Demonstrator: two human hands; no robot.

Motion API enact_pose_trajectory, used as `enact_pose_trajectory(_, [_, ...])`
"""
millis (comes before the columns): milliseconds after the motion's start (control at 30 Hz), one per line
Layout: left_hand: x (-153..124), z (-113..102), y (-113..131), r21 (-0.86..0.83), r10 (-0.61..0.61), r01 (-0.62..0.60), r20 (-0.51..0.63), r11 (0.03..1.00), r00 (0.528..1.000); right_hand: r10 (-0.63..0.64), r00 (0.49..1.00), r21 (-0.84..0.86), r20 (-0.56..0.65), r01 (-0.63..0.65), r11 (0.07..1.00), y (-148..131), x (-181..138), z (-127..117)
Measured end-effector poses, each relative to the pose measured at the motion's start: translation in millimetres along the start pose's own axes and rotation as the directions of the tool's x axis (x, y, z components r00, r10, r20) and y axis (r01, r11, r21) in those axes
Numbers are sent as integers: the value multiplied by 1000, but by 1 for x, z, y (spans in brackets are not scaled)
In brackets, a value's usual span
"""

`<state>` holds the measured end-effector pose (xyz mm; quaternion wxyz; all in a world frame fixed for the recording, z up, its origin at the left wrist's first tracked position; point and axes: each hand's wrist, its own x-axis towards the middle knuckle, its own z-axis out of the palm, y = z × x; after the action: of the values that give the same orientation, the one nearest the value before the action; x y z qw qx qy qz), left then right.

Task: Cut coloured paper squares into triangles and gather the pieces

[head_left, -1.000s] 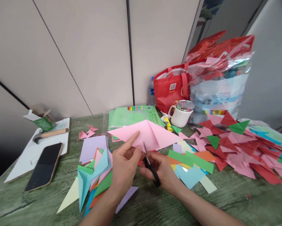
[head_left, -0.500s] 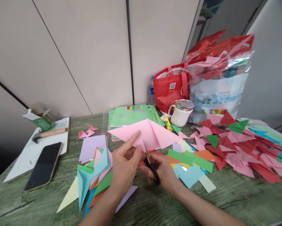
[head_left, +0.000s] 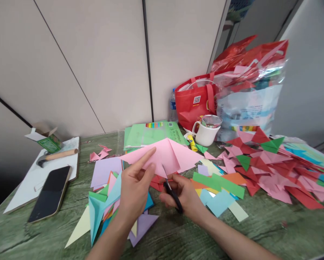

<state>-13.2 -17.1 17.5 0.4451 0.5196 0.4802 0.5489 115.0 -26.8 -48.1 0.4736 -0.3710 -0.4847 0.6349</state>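
- Heaped at the right of the table (head_left: 259,231): folded paper pieces (head_left: 272,169) in red, pink and green, probably pushed aside to leave the middle free.
- Lifted just above the table, in the middle: pink folded sheet (head_left: 164,153), spread wide and tilted toward the camera, apparently to expose its lower edge to the blades.
- Left hand (head_left: 133,189): clenched on the lower left part of the pink folded sheet, forefinger stretched along the paper as if to hold it flat.
- Right hand (head_left: 186,195): grasping the scissors (head_left: 172,193) by the black handles, below and just beside the sheet.
- Scissors: blades pointing up, tip at the lower edge of the sheet; open or closed, cannot tell.
- Under the left wrist: loose coloured sheets (head_left: 105,202), near for easy reach.
- Farther back: green paper pack (head_left: 151,133), white mug (head_left: 206,134), red bag (head_left: 196,104), clear plastic bag (head_left: 248,97).
- At the left, well apart from the hands: phone (head_left: 50,193) partly on a white board (head_left: 21,187), hammer (head_left: 56,156) behind it.
- Table covered in green wood-grain, set against pale wall panels (head_left: 97,54) with dark seams.
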Motion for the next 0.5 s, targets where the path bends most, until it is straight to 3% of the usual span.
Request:
enact_pose_trajectory(267, [-2, 2, 1, 53, -18, 14, 66, 998, 998, -115, 992, -2, 48, 115, 993, -5, 1, -4])
enact_pose_trajectory(500, [-2, 2, 2, 33, -31, 29, 69, 999, 997, -76, 997, -38, 18, 76, 996, -9, 0, -2])
